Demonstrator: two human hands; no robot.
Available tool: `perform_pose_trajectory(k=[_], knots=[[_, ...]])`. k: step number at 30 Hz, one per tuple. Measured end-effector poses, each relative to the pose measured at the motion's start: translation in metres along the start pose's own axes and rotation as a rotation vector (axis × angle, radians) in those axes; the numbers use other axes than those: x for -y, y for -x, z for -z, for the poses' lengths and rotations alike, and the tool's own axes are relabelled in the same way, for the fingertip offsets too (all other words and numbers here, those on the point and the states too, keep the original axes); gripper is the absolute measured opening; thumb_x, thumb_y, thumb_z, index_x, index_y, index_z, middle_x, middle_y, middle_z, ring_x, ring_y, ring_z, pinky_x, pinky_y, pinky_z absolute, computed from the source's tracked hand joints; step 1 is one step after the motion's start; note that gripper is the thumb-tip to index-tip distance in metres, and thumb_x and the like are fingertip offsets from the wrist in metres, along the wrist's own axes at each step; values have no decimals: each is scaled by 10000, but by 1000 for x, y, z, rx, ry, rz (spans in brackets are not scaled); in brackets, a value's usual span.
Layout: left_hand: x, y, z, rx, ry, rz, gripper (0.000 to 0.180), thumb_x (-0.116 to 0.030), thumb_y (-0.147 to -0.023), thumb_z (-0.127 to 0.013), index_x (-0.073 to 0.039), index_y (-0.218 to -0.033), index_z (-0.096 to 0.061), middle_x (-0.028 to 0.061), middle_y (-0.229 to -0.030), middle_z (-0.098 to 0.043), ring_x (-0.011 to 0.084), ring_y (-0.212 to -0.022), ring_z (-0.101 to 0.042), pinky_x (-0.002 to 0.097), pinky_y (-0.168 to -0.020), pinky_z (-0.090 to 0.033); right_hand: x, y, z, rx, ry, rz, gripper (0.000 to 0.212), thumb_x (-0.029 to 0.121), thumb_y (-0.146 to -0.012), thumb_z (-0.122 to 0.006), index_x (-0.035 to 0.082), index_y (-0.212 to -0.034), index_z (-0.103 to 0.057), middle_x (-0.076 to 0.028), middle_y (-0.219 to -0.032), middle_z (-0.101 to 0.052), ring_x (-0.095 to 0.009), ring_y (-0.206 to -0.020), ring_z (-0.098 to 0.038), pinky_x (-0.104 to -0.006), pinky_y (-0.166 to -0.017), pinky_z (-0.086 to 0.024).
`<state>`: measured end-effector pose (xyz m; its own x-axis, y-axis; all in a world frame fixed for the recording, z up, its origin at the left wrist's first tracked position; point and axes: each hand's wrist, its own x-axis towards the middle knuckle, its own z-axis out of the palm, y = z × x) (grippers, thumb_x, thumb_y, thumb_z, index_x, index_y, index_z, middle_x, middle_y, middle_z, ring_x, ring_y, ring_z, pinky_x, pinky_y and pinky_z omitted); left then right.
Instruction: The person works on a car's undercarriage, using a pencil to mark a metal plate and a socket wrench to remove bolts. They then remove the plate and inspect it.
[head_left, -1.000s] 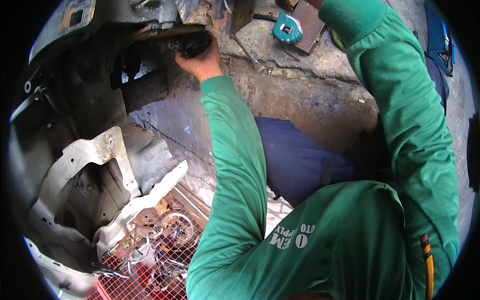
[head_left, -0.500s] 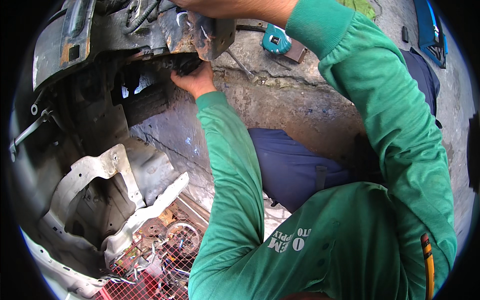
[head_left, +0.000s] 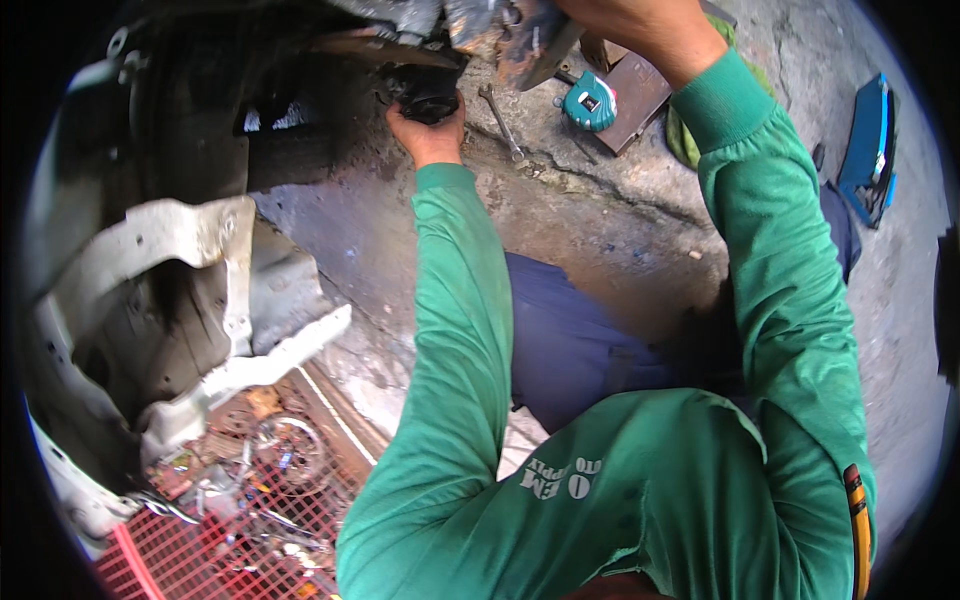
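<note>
My left hand reaches up under the vehicle's rusty front frame, its fingers closed around the underside of a black, rounded part. What that part joins to above lies in shadow. At the top edge my right hand is by the end of the frame; its fingers are cut off by the picture's edge, so their grip does not show. On the concrete below lies a combination wrench. A teal tape measure sits against a brown box beneath my right wrist.
Bare, bent sheet-metal panels jut out at the left. Below them a red wire-mesh basket stands among loose metal parts. A green cloth lies past the brown box, and a blue case rests on the concrete floor at the right.
The view has shifted, showing more of the wrench and box. The black part now shows clearly in my left hand, lower beneath the frame. My right hand remains at the top edge.
</note>
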<state>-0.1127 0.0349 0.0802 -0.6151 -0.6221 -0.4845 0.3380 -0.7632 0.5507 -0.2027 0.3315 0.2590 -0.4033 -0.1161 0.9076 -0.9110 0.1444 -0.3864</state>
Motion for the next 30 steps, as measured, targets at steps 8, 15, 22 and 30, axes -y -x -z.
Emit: perform_pose_trajectory(k=[8, 15, 22, 30], knots=[[-20, -24, 97, -185, -422, 86, 459, -265, -877, -717, -24, -1251, -606, 151, -1191, -683, 334, -1043, -701, 545, -844, -599, 7, -4, 24, 170, -221, -284, 207, 78, -906, -677, 28, -1105, -702, -97, -905, -706, -235, -806, -670, -360, -707, -524], [-20, -47, 194, -279, -738, 213, 557, -305, -771, -805, -16, -1206, -612, 146, -1042, -708, 307, -878, -718, 549, -775, -590, 65, -79, 136, 553, -917, 139, 455, 482, -1019, -505, 120, -1265, -628, -152, -1201, -684, -255, -1184, -651, -543, -998, -528], [37, -55, 234, -403, -796, 370, 520, -385, -770, -787, -89, -1185, -682, 109, -1135, -739, 299, -1009, -707, 577, -935, -494, 201, -89, 151, 836, -942, 55, 374, 348, -1051, -480, 50, -932, -672, -57, -808, -667, -258, -779, -676, -435, -784, -575], [44, -24, 207, -518, -1373, 127, 772, -539, -735, -783, 13, -1266, -680, 242, -1435, -569, 390, -1341, -517, 454, -1110, -434, 151, -32, 134, 619, -622, 84, 210, 211, -900, -604, 12, -958, -640, -177, -823, -651, -353, -739, -651, -514, -679, -548]])
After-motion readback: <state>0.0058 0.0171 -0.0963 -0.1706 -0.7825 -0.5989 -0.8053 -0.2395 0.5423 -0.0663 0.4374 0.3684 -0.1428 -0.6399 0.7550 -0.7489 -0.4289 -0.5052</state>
